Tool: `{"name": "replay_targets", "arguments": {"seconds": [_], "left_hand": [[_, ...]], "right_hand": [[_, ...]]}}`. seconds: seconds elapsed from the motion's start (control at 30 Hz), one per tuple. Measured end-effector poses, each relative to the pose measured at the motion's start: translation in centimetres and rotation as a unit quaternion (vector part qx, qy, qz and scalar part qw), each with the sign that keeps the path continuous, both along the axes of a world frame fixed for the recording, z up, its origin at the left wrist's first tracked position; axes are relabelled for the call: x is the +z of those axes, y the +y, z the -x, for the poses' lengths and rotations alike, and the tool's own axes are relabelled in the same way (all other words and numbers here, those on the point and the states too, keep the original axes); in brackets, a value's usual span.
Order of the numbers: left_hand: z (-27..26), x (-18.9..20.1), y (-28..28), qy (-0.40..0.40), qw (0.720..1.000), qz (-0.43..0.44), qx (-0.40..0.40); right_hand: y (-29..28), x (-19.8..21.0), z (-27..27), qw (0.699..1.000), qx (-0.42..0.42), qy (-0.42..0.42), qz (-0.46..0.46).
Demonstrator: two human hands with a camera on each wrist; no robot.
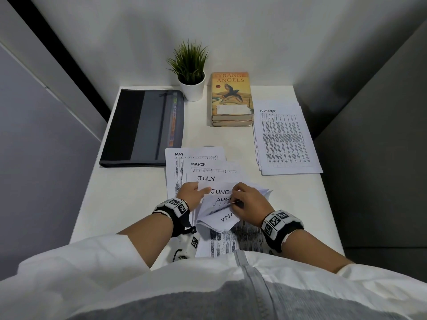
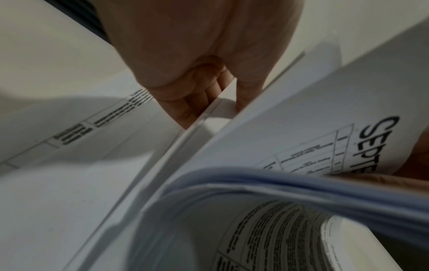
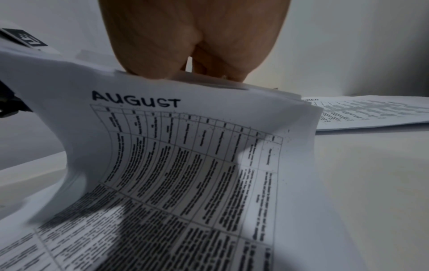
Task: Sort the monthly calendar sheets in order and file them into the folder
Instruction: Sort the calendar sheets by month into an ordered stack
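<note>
Near the desk's front edge, several calendar sheets are fanned out: MAY (image 1: 179, 154), MARCH (image 1: 198, 164), JULY (image 1: 206, 178), JUNE (image 1: 219, 191) and AUGUST (image 1: 223, 199). My left hand (image 1: 203, 190) pinches the fan at its left side, thumb on the JUNE sheet. My right hand (image 1: 238, 199) grips the top edges of several sheets and curls them back toward me, so one heading (image 1: 227, 217) reads upside down. The AUGUST sheet (image 3: 185, 146) bends below my right hand (image 3: 197, 64). A SEPTEMBER sheet (image 2: 348, 128) lies beside my left hand (image 2: 209, 91). The dark grey folder (image 1: 143, 128) lies shut at the back left.
A second stack with OCTOBER (image 1: 286, 139) on top lies at the right edge of the white desk (image 1: 129, 192). Two stacked books (image 1: 231, 100) and a potted plant (image 1: 191, 72) stand at the back. Grey partition walls close in both sides.
</note>
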State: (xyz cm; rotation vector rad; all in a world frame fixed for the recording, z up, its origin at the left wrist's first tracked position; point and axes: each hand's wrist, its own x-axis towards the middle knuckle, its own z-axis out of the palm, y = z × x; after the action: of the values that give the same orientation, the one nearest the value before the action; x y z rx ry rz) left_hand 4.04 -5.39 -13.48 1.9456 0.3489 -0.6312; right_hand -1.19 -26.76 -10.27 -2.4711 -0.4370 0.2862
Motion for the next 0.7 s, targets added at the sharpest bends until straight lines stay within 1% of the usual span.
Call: {"name": "replay_targets", "arguments": {"seconds": [0.13,0.23,0.4,0.5,0.6,0.7], "left_hand": [[0.1,0.1,-0.4,0.004,1.000,0.019,0.022],[0.3,0.2,-0.5,-0.017,0.999,0.029,0.016],[0.4,0.2,-0.3,-0.026,0.999,0.017,0.031],[0.2,-0.1,-0.1,-0.018,0.999,0.025,0.016],[0.0,-0.3,-0.1,-0.017,1.000,0.001,-0.008],[0.0,-0.6,-0.1,-0.026,1.000,-0.008,-0.005]], "right_hand": [[0.0,0.0,0.0,1.000,0.000,0.005,0.004],[0.2,-0.1,0.0,1.000,0.011,-0.005,0.013],[0.3,0.0,0.1,0.999,0.013,-0.029,0.029],[0.3,0.0,0.2,1.000,0.002,-0.008,0.010],[0.0,-0.2,0.4,1.000,-0.007,0.010,-0.004],[-0.2,-0.5,0.4,1.000,-0.014,0.018,-0.004]]}}
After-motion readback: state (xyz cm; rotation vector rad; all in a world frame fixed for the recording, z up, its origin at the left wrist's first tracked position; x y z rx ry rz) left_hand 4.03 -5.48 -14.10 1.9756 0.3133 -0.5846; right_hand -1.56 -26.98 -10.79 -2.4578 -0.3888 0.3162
